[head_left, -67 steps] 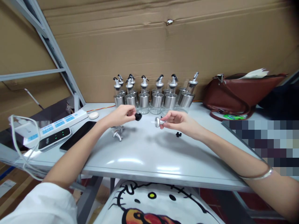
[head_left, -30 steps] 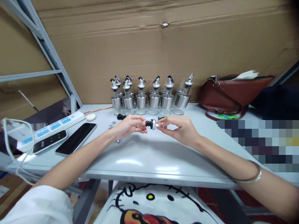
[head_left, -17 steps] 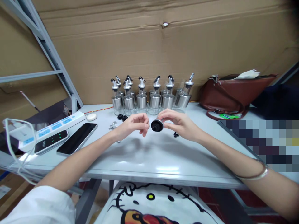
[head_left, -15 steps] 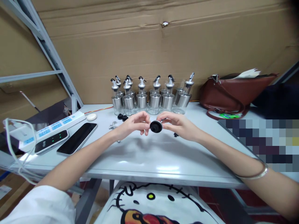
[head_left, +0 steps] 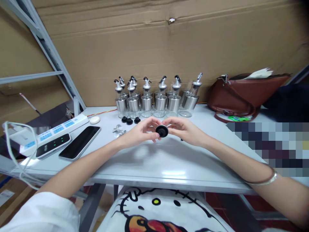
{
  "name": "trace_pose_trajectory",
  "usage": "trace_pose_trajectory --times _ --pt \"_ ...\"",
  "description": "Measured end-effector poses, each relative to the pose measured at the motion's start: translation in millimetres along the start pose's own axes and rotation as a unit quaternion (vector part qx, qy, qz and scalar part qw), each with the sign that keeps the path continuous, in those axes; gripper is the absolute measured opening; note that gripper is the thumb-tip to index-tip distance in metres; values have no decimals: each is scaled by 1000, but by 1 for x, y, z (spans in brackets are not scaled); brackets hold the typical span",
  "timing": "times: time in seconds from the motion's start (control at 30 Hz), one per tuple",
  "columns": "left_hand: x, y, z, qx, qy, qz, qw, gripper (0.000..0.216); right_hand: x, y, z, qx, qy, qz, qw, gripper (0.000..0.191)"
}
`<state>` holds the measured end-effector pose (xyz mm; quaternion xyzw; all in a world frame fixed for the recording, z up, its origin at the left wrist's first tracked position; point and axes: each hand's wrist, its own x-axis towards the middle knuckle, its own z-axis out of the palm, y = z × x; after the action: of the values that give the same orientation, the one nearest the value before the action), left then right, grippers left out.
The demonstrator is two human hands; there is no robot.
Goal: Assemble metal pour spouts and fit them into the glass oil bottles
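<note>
My left hand [head_left: 141, 133] and my right hand [head_left: 184, 130] meet above the grey table [head_left: 154, 161], both pinching a small pourer cap [head_left: 161, 130] whose black round stopper faces me. Its metal part is hidden behind the stopper and my fingers. Three loose black stoppers [head_left: 130, 120] lie just beyond my left hand. A loose metal spout [head_left: 118, 130] rests on the table to the left of that hand. A tiny black part [head_left: 181, 139] peeks out under my right hand.
Several glass and steel oil bottles [head_left: 154, 100] with pourer tops stand in rows at the table's back. A black phone [head_left: 80, 146], a second device [head_left: 51, 145] and a white power strip [head_left: 56, 127] lie left. A brown leather bag [head_left: 246, 93] sits at the back right.
My left hand brought a black stopper to the cap in my right hand and joined it. The cap then turned its black end toward me, and my left fingers closed on it again.
</note>
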<state>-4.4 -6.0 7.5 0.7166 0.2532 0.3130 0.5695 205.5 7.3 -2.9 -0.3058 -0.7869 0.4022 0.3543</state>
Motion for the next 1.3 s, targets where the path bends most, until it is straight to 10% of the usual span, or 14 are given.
trace_pose_trajectory --times 0.37,1.3 --pt "4 -22 21 95 152 37 983 28 -3 -2 4 -66 -6 7 998 29" --pt "-5 -22 28 339 156 190 908 29 -14 -21 18 -244 40 -109 963 9"
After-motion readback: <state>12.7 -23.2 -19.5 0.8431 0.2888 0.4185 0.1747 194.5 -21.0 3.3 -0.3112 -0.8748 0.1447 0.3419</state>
